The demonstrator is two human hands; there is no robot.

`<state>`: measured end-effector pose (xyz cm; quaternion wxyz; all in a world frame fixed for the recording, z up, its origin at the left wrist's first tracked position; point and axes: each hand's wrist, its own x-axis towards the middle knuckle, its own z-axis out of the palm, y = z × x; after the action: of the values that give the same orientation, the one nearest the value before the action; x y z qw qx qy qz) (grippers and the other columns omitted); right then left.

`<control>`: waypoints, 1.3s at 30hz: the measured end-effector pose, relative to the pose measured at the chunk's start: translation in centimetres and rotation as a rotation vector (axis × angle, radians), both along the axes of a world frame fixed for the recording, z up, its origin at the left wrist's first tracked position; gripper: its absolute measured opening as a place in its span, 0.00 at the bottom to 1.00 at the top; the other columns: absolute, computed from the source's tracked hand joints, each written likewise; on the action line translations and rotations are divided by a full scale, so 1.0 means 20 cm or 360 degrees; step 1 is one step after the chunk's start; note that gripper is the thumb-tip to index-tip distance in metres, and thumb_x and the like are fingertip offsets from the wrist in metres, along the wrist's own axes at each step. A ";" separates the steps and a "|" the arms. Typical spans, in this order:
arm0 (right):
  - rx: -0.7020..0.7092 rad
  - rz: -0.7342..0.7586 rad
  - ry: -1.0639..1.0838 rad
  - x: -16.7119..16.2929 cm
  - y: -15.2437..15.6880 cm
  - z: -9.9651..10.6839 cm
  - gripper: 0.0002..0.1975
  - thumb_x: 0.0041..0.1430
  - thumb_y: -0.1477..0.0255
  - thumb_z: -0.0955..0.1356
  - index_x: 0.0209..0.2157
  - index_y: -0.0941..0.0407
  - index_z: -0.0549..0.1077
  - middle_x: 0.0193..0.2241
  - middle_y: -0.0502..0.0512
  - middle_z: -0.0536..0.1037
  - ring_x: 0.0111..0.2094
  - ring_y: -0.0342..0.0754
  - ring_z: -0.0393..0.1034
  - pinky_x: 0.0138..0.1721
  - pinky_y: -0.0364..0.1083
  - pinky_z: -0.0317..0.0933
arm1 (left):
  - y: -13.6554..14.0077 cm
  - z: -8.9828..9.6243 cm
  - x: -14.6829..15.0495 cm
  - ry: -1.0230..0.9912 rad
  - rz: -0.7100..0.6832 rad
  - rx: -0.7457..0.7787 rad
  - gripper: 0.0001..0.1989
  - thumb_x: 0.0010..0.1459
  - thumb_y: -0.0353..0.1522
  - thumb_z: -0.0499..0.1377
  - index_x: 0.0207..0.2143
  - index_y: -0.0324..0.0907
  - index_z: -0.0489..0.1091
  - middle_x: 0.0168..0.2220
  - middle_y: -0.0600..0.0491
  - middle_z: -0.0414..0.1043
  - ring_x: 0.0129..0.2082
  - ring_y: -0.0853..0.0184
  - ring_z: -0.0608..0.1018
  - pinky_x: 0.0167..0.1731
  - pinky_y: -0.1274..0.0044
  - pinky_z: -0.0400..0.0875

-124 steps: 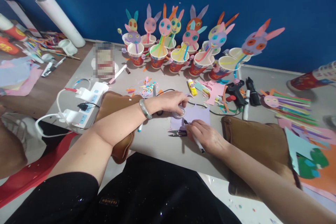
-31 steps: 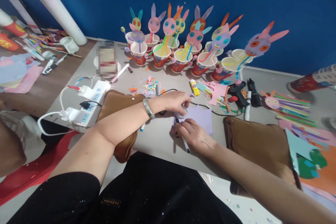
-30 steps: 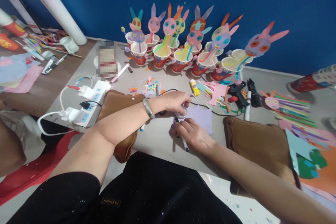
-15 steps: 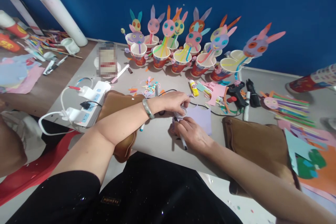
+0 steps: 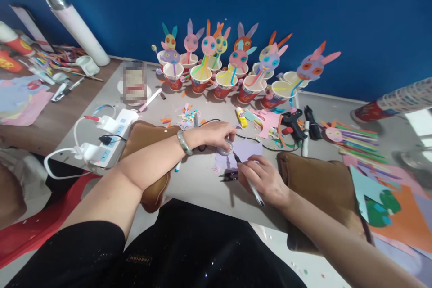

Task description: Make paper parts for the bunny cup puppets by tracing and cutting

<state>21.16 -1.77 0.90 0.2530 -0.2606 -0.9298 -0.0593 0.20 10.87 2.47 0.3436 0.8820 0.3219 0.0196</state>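
Observation:
My left hand presses a small clear round lid-like thing against a sheet of purple paper, its fingertips closed on the rim. To the right, my right hand grips a pen with a pale barrel and a dark tip. The pen slants, its tip pointing at the paper near the lid-like thing; whether it touches cannot be made out. Just left of my right hand lies a small dark object, too unclear to name.
Behind stand paper cups with paper rabbit heads. Paper scraps, a glue stick and a glue gun lie closer. Brown cushions flank the work spot. A power strip with cables is at left, stacked cups at right.
My right hand has moved away from my left hand, and the pen's dark tip now shows, pointing at the paper. My left hand stays on the lid-like thing. The view has shifted slightly.

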 end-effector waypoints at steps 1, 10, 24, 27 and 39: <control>0.0009 -0.0024 0.0014 0.01 0.01 0.00 0.13 0.63 0.82 0.64 0.47 0.57 0.73 0.28 0.53 0.74 0.30 0.47 0.67 0.40 0.50 0.67 | 0.00 0.00 0.00 0.0000 -0.0004 0.0000 0.13 0.50 0.33 0.69 0.40 0.40 0.76 0.37 0.53 0.77 0.35 0.67 0.74 0.34 0.76 0.62; -0.0258 -0.0402 0.0019 0.00 0.16 -0.01 0.09 0.67 0.77 0.62 0.43 0.57 0.72 0.29 0.56 0.78 0.30 0.50 0.71 0.39 0.49 0.66 | -0.01 -0.01 -0.01 0.0034 0.0002 0.0088 0.15 0.52 0.35 0.69 0.42 0.42 0.76 0.36 0.54 0.75 0.37 0.66 0.74 0.35 0.77 0.62; -0.1068 -0.0659 0.0197 -0.06 0.23 -0.13 0.25 0.50 0.60 0.75 0.46 0.53 0.66 0.39 0.59 0.80 0.37 0.57 0.75 0.37 0.50 0.64 | -0.04 -0.02 0.00 0.0015 0.0188 -0.0011 0.30 0.49 0.35 0.70 0.53 0.42 0.65 0.37 0.56 0.72 0.36 0.66 0.74 0.33 0.77 0.63; -0.1171 -0.0616 0.0337 -0.08 0.23 -0.14 0.19 0.53 0.62 0.73 0.43 0.52 0.65 0.35 0.56 0.78 0.34 0.54 0.73 0.35 0.49 0.63 | -0.04 -0.04 0.00 -0.0060 0.0270 -0.0078 0.30 0.49 0.35 0.70 0.53 0.42 0.65 0.34 0.57 0.71 0.34 0.66 0.74 0.32 0.77 0.64; -0.1644 -0.0786 0.1509 0.07 0.33 -0.08 0.24 0.54 0.54 0.74 0.38 0.49 0.59 0.41 0.52 0.75 0.28 0.45 0.71 0.30 0.49 0.69 | -0.01 -0.03 0.02 -0.1048 0.0934 -0.0243 0.06 0.61 0.34 0.60 0.35 0.40 0.67 0.31 0.55 0.71 0.31 0.71 0.73 0.33 0.78 0.68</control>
<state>22.55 4.86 -0.73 0.4517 -0.5455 -0.5447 0.4491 0.51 10.73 1.82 0.4718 0.6721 0.4327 0.3721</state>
